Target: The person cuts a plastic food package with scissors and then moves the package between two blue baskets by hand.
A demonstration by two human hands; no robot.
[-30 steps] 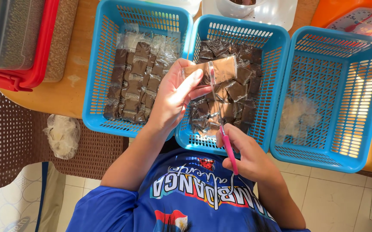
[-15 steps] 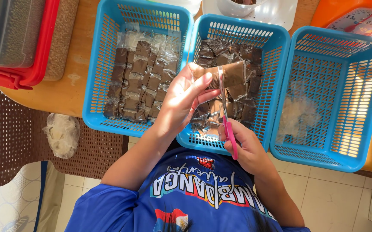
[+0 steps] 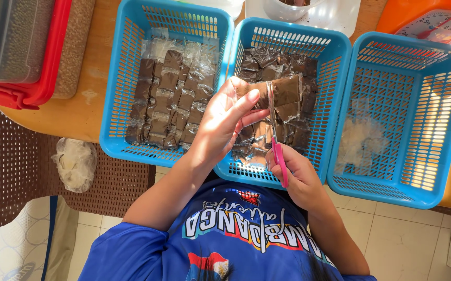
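Head view, looking down on our own hands at a round wooden table (image 3: pixel 87 112): our left hand (image 3: pixel 220 125) pinches a clear-wrapped brown packet (image 3: pixel 282 91) by its left end, holding it up over the middle basket (image 3: pixel 288 41) so the free end faces the blades. Our right hand (image 3: pixel 301 174) is clamped on pink-handled scissors (image 3: pixel 277 140), blades pointing away from us and meeting the wrapper near its middle, a grip that seems meant to trim or split the plastic.

We count three blue plastic baskets side by side along the table's near edge. The left basket (image 3: pixel 131 78) holds brown packets laid in neat rows, too many to count surely. The middle one holds a looser heap of the same dark packets. The right basket (image 3: pixel 444 119) carries only thin clear film, apparently offcuts kept apart.

One red tray (image 3: pixel 38 86) sits at the far left edge, one orange scale (image 3: pixel 433 23) at the far right corner. One crumpled clear bag (image 3: pixel 74 164) rests on the woven chair (image 3: pixel 7 171) at our left.
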